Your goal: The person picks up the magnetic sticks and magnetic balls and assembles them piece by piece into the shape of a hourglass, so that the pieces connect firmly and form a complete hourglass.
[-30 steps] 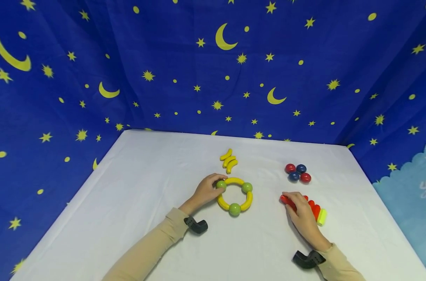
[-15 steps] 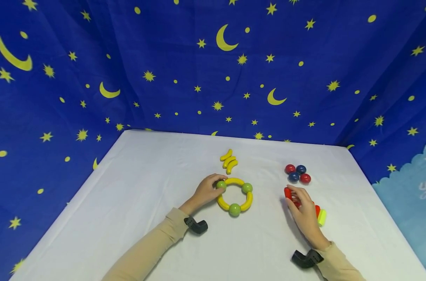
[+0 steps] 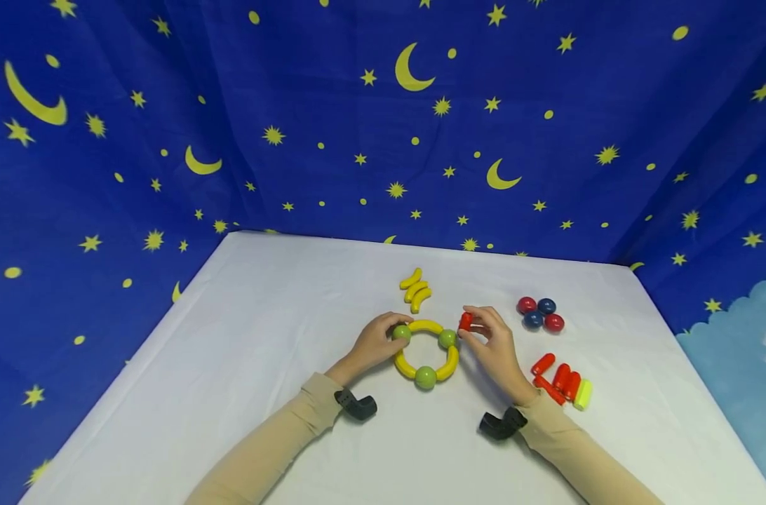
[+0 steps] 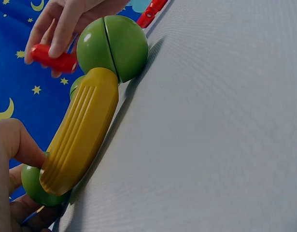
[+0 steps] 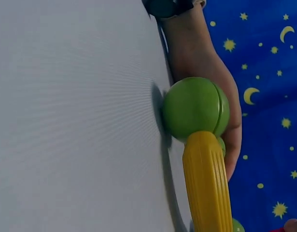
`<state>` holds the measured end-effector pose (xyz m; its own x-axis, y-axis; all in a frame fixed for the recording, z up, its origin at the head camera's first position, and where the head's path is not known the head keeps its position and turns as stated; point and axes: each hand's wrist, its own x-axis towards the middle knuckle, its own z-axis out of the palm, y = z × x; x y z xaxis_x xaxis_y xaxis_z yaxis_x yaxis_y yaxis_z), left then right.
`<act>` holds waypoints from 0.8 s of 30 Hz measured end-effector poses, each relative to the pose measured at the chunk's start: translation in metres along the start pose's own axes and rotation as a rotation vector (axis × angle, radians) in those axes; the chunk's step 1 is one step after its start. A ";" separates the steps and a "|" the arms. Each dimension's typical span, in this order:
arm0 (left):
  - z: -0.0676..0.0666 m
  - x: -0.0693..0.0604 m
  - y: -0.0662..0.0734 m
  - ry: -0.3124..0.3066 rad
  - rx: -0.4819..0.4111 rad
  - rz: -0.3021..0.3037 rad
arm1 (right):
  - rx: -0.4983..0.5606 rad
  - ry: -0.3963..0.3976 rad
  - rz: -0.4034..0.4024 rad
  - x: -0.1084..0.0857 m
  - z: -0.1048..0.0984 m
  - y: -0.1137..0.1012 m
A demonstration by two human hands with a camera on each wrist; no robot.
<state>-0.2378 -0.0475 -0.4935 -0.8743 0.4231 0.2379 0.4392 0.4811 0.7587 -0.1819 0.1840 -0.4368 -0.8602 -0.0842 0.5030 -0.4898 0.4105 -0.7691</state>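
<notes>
A ring of yellow curved bars (image 3: 425,327) joined by green balls (image 3: 426,378) lies on the white table. My left hand (image 3: 373,344) holds the ring at its far left green ball, with thumb and fingers around that ball. At the ring's right side, my right hand (image 3: 495,347) pinches a short red rod (image 3: 465,321) between thumb and fingers. The rod is beside the far right green ball (image 3: 447,339); the left wrist view shows the red rod (image 4: 51,57) raised off the table. Part of the left ball is hidden by fingers.
Three small yellow curved pieces (image 3: 417,290) lie beyond the ring. To the right sit red balls (image 3: 554,322) and blue balls (image 3: 532,320) in a cluster. Nearer are several red rods (image 3: 550,390) and a yellow-green rod (image 3: 583,395). A blue starry cloth (image 3: 332,140) stands behind the table.
My right hand has picked a red rod from the group at the right and carried it left to the ring. The left hand keeps its hold on the ring.
</notes>
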 end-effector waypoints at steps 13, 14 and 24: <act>-0.001 0.000 0.003 -0.008 0.006 0.002 | 0.004 -0.076 -0.020 0.003 0.010 0.006; -0.001 0.000 0.003 -0.008 0.004 -0.003 | -0.006 -0.073 -0.019 0.002 0.010 0.010; 0.001 0.001 0.001 0.002 -0.002 -0.019 | -0.222 0.081 -0.029 -0.029 -0.025 0.040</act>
<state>-0.2373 -0.0456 -0.4931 -0.8829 0.4123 0.2248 0.4222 0.4872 0.7645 -0.1732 0.2253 -0.4722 -0.8276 -0.0288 0.5605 -0.4631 0.5992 -0.6530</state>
